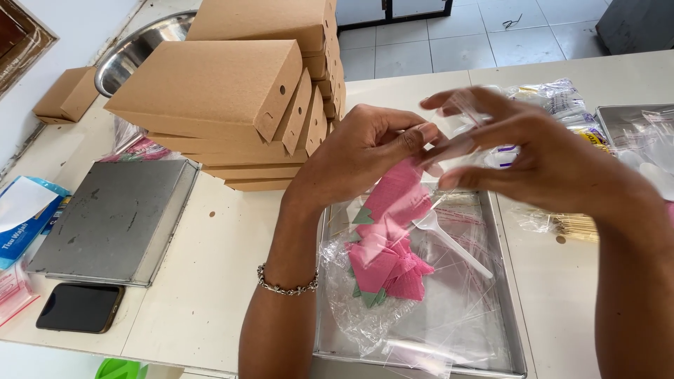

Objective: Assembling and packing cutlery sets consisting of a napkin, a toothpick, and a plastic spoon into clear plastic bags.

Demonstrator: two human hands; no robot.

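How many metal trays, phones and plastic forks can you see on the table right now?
Metal trays: 3, the upturned one, the one under the hands, one at the right edge
Phones: 1
White plastic forks: 1
Total: 5

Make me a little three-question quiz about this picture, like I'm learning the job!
1. True or false: both hands are lifted above the metal tray.
2. What is pinched between the hands? A) a phone B) a clear bag with a pink napkin C) a spoon
3. Which wrist wears the bracelet?

Key
1. True. They hover over the tray, which holds pink napkins, a white plastic fork and clear bags.
2. B. The clear bag is held at its top, and the pink napkin hangs inside or just behind it.
3. The left. The phone lies on the table, by the closed metal box.
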